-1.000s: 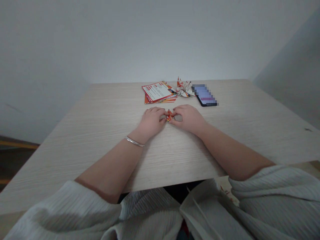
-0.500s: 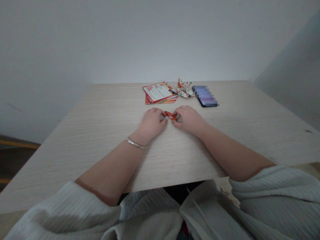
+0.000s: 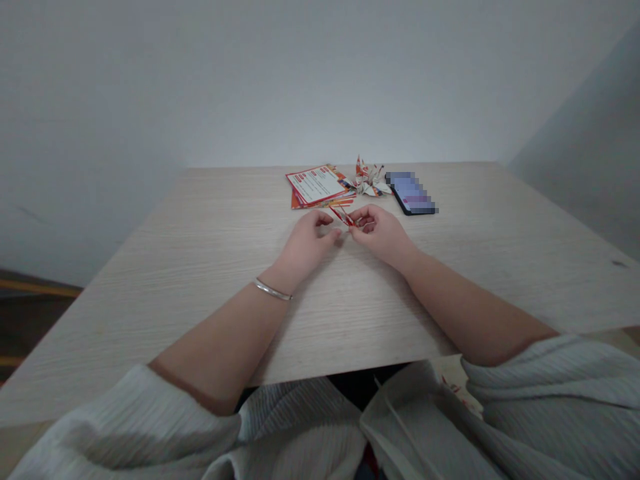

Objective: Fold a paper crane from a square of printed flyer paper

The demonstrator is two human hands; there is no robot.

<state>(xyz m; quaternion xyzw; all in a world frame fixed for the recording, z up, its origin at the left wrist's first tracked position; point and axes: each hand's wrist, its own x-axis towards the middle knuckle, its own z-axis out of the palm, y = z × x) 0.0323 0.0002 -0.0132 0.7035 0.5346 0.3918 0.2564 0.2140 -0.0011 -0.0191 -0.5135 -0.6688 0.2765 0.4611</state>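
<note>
A small folded piece of red-and-white paper [image 3: 343, 215] is pinched between the thumb and fingers of my right hand [image 3: 381, 232]. Seen nearly edge-on, its thin layers spread apart toward the upper left. My left hand [image 3: 309, 239] is beside it on the left, thumb and fingers apart, with a gap between them and the paper. A silver bracelet circles my left wrist. Both hands are just above the middle of the table [image 3: 320, 320].
Behind my hands lies a stack of printed paper sheets [image 3: 317, 185] with red and orange edges. Folded paper figures [image 3: 369, 180], white and orange, sit right of it. A phone [image 3: 411, 193] with a blurred screen lies farther right. A wall rises behind the table.
The folded paper has been lifted and turned from lying flat to nearly edge-on. My left fingers have come off it and opened, while my right hand keeps its pinch.
</note>
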